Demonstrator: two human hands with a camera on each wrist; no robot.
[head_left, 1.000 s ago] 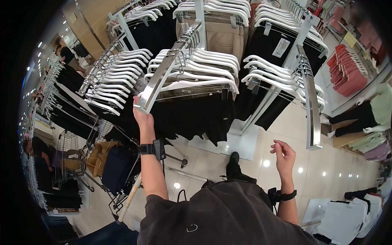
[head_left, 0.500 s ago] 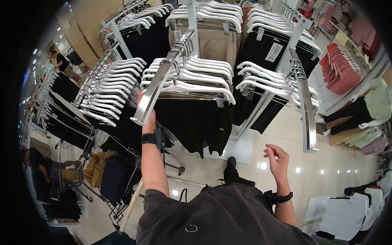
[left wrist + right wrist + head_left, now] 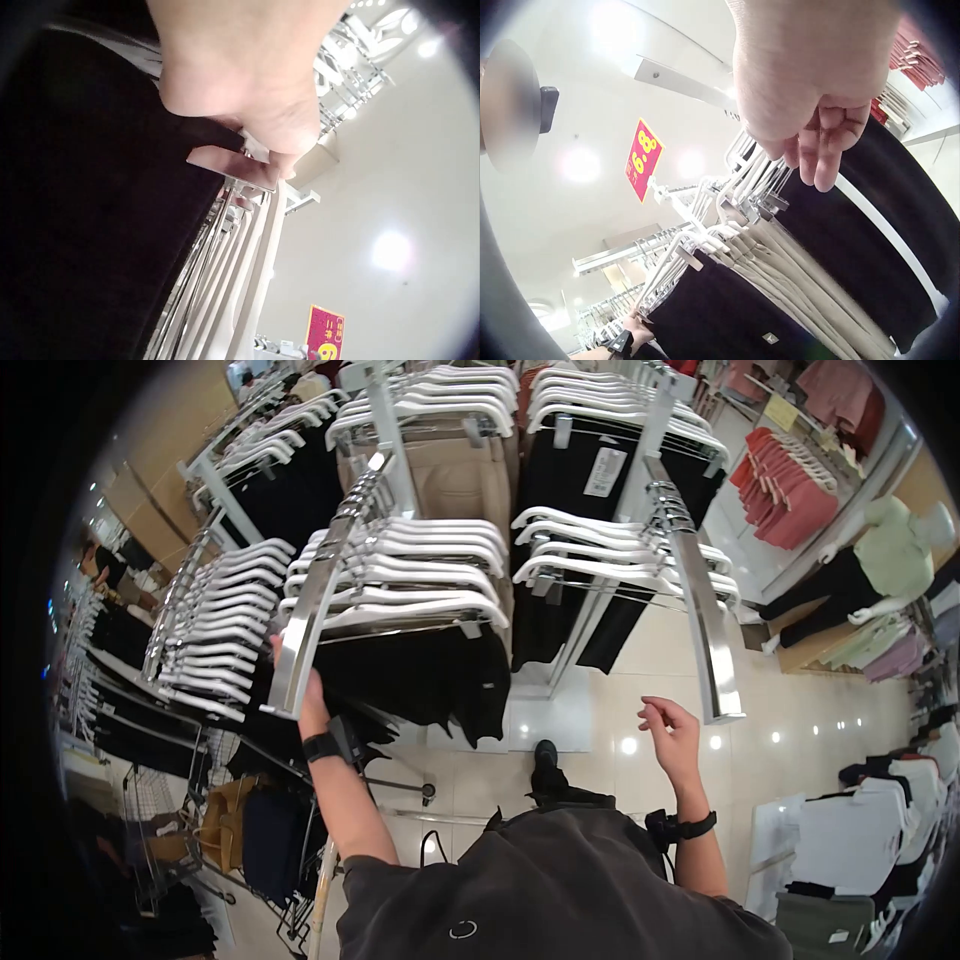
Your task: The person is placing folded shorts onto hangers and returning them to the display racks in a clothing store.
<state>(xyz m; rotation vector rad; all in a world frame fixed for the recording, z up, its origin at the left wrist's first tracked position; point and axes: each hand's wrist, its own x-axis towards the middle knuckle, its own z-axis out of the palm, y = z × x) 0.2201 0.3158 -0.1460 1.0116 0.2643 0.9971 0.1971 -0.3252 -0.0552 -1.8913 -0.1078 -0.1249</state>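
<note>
Beside the end of a metal rail (image 3: 300,645), my left hand (image 3: 313,690) is at the left end of the front white hanger (image 3: 420,609), partly hidden. Black garments (image 3: 420,678) hang from that hanger. The left wrist view has the same hand (image 3: 240,90) against a hanger's metal clip (image 3: 236,166), its fingers mostly out of sight. In the right wrist view, my left hand (image 3: 636,331) grips the hanger end beside a black garment (image 3: 720,315). My right hand (image 3: 674,740) hangs free over the floor, fingers loosely curled; the right wrist view shows it (image 3: 817,82) holding nothing.
A second metal rail (image 3: 705,630) juts out at the right with white hangers. More hangers (image 3: 225,635) crowd the left rail. A cart with navy cloth (image 3: 272,840) stands low on the left. A mannequin (image 3: 890,560) and folded white garments (image 3: 850,840) are at the right.
The head view has shifted, so the racks and rails lie farther left. My left hand stays by the front hanger's end. My right hand keeps nearly the same pose.
</note>
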